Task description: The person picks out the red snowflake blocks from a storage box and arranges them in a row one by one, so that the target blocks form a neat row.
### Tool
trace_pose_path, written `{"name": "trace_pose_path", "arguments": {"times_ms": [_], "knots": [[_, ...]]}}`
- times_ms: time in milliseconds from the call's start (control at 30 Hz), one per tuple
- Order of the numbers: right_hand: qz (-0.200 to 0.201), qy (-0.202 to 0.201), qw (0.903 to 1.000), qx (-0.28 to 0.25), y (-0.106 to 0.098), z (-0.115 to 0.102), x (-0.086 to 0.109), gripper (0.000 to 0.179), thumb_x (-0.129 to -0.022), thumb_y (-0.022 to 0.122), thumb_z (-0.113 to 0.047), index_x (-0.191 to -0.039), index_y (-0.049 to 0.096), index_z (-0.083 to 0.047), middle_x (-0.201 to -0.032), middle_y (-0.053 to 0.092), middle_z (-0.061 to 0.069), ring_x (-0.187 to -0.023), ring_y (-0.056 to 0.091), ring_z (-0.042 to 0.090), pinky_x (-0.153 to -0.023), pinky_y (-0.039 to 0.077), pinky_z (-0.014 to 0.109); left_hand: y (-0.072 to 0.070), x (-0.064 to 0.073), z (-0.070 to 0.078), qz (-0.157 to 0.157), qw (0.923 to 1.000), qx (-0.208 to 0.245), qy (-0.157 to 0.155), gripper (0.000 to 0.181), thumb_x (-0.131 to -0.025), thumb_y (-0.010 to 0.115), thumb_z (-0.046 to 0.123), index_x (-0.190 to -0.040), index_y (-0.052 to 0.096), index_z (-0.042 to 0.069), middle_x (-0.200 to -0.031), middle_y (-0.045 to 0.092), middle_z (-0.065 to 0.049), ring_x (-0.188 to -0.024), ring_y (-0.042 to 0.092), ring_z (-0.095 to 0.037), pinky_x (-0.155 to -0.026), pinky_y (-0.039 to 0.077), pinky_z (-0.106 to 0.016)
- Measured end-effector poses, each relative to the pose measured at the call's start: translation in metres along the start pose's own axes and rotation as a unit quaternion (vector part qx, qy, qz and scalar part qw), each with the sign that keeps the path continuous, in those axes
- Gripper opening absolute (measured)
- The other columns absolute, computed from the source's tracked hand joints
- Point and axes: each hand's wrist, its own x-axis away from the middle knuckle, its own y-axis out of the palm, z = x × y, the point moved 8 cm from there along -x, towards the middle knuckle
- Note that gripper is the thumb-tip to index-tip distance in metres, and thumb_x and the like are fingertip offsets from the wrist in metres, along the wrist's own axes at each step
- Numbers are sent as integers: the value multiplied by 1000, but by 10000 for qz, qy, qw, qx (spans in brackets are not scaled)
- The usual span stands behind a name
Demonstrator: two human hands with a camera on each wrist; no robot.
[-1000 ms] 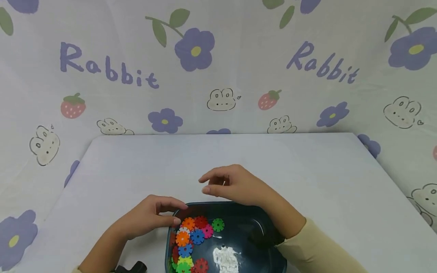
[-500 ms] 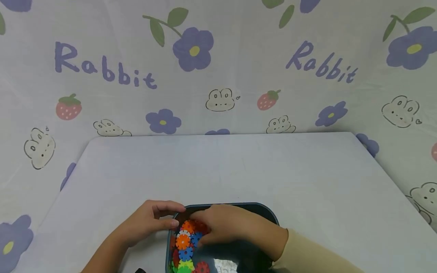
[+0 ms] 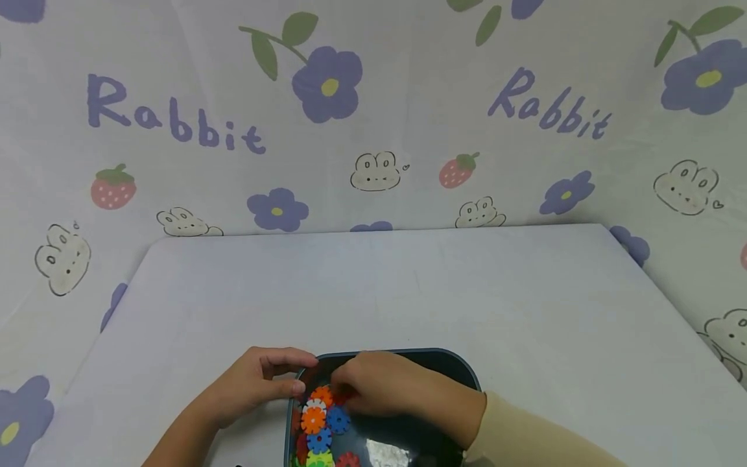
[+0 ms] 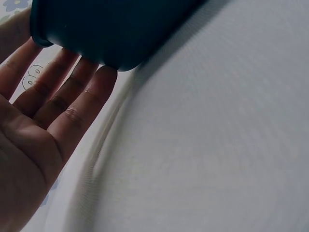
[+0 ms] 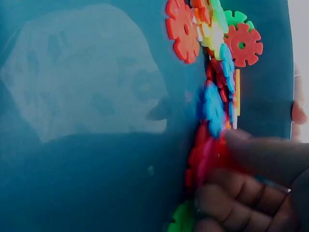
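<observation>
A dark teal plastic tray (image 3: 449,366) stands at the table's near side. Along its left part lie several notched interlocking discs, among them an orange disc (image 3: 314,420), a blue disc (image 3: 338,420) and a red disc (image 3: 348,460). My left hand (image 3: 245,389) rests at the tray's far left corner; the left wrist view has its fairly straight fingers touching the outer wall (image 4: 111,29). Inside the tray, my right hand (image 3: 391,389) has its thumb and curled fingers around a reddish-pink disc (image 5: 206,157), blurred and partly hidden. A green disc (image 5: 182,218) lies beside those fingers.
The white tabletop (image 3: 379,292) stretches out beyond the tray. Behind it hangs a patterned cloth (image 3: 408,130) with rabbits and flowers. The tray's near end lies below the head view's edge.
My right hand has come down from above the tray's far rim to the discs at its left, its fingers closing in among them. The left hand has stayed at the corner.
</observation>
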Motion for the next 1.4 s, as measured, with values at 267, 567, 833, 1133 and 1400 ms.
{"name": "trace_pose_path", "arguments": {"times_ms": [267, 567, 833, 1133, 1400], "knots": [[-46, -906, 9922, -855, -2, -10, 0, 10, -91, 71, -28, -94, 74, -19, -82, 63, -17, -70, 52, -5, -68, 46, 10, -1, 0, -1, -46, 9999, -126, 72, 33, -96, 61, 9, -129, 62, 3, -134, 61, -16, -123, 58, -20, -93, 54, -30], [-69, -1073, 9906, -849, -1, -15, -2, 10, -92, 70, -26, -94, 75, -18, -86, 63, -15, -75, 53, -5, -71, 46, 10, -2, 3, 1, -43, 9994, -187, 283, 33, -95, 62, 7, -127, 63, 3, -132, 62, -16, -122, 59, -17, -94, 53, -29], [164, -943, 9906, -979, -6, -18, -2, 23, -90, 71, -16, -113, 73, -18, -108, 71, -12, -90, 60, -6, -83, 50, 13, -7, 4, 8, 258, 9959, -359, 790, 27, -90, 68, 5, -117, 69, 6, -121, 68, -11, -115, 63, -21, -94, 54, -32], [46, -446, 9931, -1083, -6, -18, -2, 33, -85, 76, -13, -118, 72, -17, -106, 70, -11, -77, 58, -4, -73, 50, 12, -5, 1, 9, 141, 9961, -384, 788, 27, -91, 69, 6, -117, 69, 7, -121, 67, -12, -114, 63, -23, -96, 52, -32], [198, -638, 9895, -1281, -16, -29, 3, 33, -84, 79, -17, -116, 73, -14, -104, 72, -11, -74, 60, -8, -69, 51, 9, -7, 3, 5, 173, 9967, -400, 678, 26, -90, 69, 8, -116, 69, 8, -120, 68, -9, -113, 63, -22, -96, 52, -32]]}}
